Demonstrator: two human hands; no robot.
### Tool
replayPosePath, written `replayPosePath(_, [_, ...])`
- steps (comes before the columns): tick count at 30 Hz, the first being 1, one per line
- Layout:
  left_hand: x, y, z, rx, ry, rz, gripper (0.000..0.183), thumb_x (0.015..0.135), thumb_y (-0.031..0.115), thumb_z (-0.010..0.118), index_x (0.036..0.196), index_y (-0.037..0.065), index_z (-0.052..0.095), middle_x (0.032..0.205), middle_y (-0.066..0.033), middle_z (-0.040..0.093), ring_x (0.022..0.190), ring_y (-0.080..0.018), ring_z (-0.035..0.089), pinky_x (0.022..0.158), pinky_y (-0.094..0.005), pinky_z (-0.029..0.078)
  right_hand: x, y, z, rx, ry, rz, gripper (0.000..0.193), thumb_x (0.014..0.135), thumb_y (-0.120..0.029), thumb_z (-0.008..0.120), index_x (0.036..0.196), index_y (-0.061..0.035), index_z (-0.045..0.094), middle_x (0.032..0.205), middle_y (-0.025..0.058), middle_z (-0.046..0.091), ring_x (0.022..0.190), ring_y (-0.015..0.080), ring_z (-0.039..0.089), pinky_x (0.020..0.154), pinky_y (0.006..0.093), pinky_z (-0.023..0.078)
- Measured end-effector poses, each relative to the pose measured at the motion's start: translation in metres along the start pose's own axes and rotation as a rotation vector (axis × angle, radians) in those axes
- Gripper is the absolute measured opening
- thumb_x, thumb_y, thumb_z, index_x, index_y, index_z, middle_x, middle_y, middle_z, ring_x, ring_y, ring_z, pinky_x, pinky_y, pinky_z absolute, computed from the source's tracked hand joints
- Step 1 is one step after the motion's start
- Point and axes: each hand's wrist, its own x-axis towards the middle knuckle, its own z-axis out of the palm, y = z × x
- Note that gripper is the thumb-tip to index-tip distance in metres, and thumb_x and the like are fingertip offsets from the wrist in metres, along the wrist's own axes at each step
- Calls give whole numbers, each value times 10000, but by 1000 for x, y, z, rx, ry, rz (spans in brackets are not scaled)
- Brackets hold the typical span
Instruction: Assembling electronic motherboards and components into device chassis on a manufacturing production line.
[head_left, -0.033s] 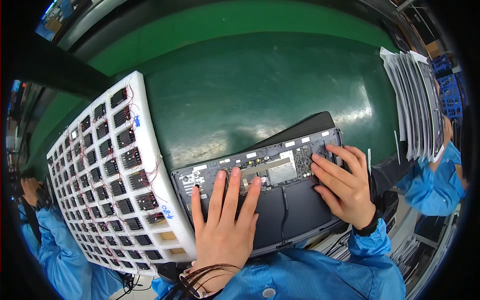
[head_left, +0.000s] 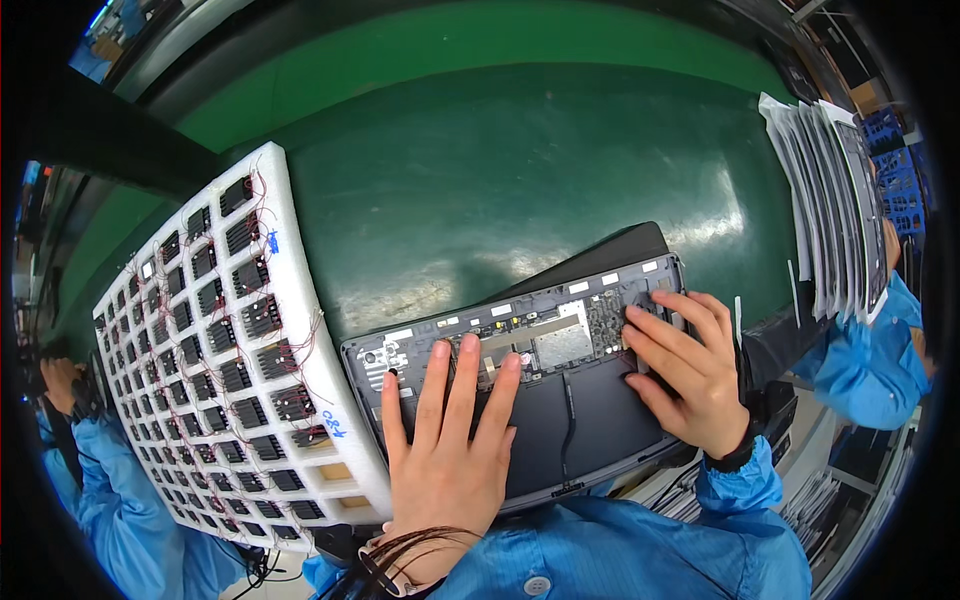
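An uncovered laptop base (head_left: pixel 527 425) lies in front of me, tilted up to the right. Its circuit board (head_left: pixel 600 322), a silvery metal plate (head_left: pixel 563 345) and a dark cable across the black lower part are exposed. My left hand (head_left: pixel 447 450) rests flat on its left side, fingers spread and tips near the upper strip of parts. On the right end, my right hand (head_left: pixel 697 385) has its fingertips on the base beside the board, thumb apart from the fingers. Neither hand grips anything visible. What lies under the palms is hidden.
At left stands a white foam tray (head_left: pixel 290 250) of black fan-like parts with thin red wires. A dark flat panel (head_left: pixel 610 250) sticks out behind the base, on the green tabletop (head_left: pixel 520 160). Thin sheets (head_left: pixel 815 210) stand at right. Blue-sleeved people (head_left: pixel 865 370) work on both sides.
My hands and the laptop base stay practically where they were. At the right, the other person's hand and sleeve have shifted slightly.
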Motion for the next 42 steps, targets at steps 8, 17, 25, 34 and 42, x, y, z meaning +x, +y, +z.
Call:
replayPosePath(8, [1,4,-2,-21,5,21,661,805,208,676,1421,219,437,1500,-77,344,1393,-286,308,1112,-582,214,-3,-6,6,176,150,156,217,624,-33,763,803,-50,641,1187,100,613,1190,349,501,947,482,393])
replayPosePath(17, [8,8,-1,-22,-18,53,650,817,233,660,1427,223,434,1492,-57,357,1387,-287,313,1114,-567,221,7,-5,5,181,87,124,169,667,0,717,790,-35,606,1195,111,592,1234,372,455,973,501,365])
replayPosePath(25, [9,12,2,25,15,38,633,807,256,669,1405,228,464,1489,-47,360,1388,-283,311,1110,-568,229,6,-3,6,199,79,121,156,674,5,704,782,-32,597,1193,115,584,1248,385,443,992,541,344])
replayPosePath(34, [10,17,0,39,-18,-2,628,813,302,671,1401,226,465,1487,-59,356,1383,-298,309,1102,-582,234,7,-2,7,209,128,120,188,665,-9,710,828,-49,626,1162,100,609,1222,359,482,1006,555,338])
replayPosePath(42, [9,15,4,69,5,23,640,811,326,677,1404,222,461,1488,-53,354,1382,-294,310,1096,-584,243,-3,-4,4,38,54,29,323,682,-104,693,1000,-56,720,1153,28,665,1165,261,561,1016,555,324])
